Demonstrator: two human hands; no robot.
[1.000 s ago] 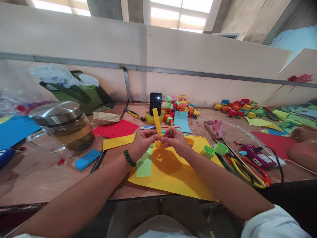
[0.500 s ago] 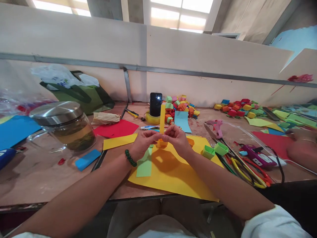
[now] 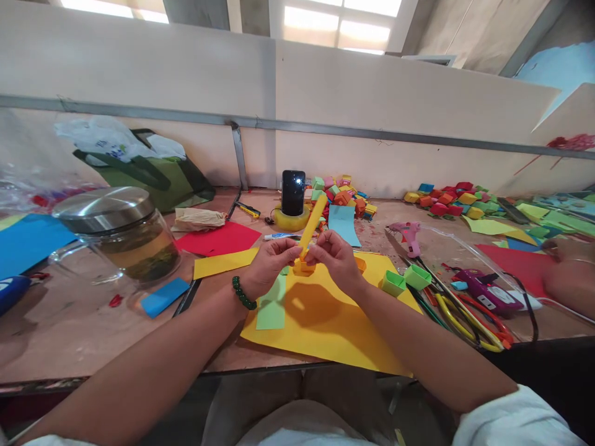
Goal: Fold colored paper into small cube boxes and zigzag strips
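A narrow yellow paper strip [image 3: 314, 218] rises tilted to the right between my hands, its lower end pinched at the fingertips. My left hand [image 3: 274, 263], below a green bead bracelet [image 3: 244, 293], closes thumb and finger on it. My right hand [image 3: 335, 260] is closed in a pinch at the strip's base from the other side. Just under the fingertips is a small orange folded paper piece [image 3: 304, 268], partly hidden. Beneath lies a large yellow sheet [image 3: 344, 334] with a light green strip [image 3: 270, 310] on it. Two green paper boxes [image 3: 394, 283] sit to the right.
A glass tea mug [image 3: 134, 241] and blue paper piece [image 3: 165, 298] are at left. A phone [image 3: 293, 192] stands behind my hands, beside piled paper cubes [image 3: 344, 197]. To the right are a pink glue gun [image 3: 409, 237], a purple power strip [image 3: 488, 294] and another person's hand [image 3: 571, 272].
The yellow strip has gone from upright to leaning right. My hands stay in nearly the same place, with the right fingers slightly shifted.
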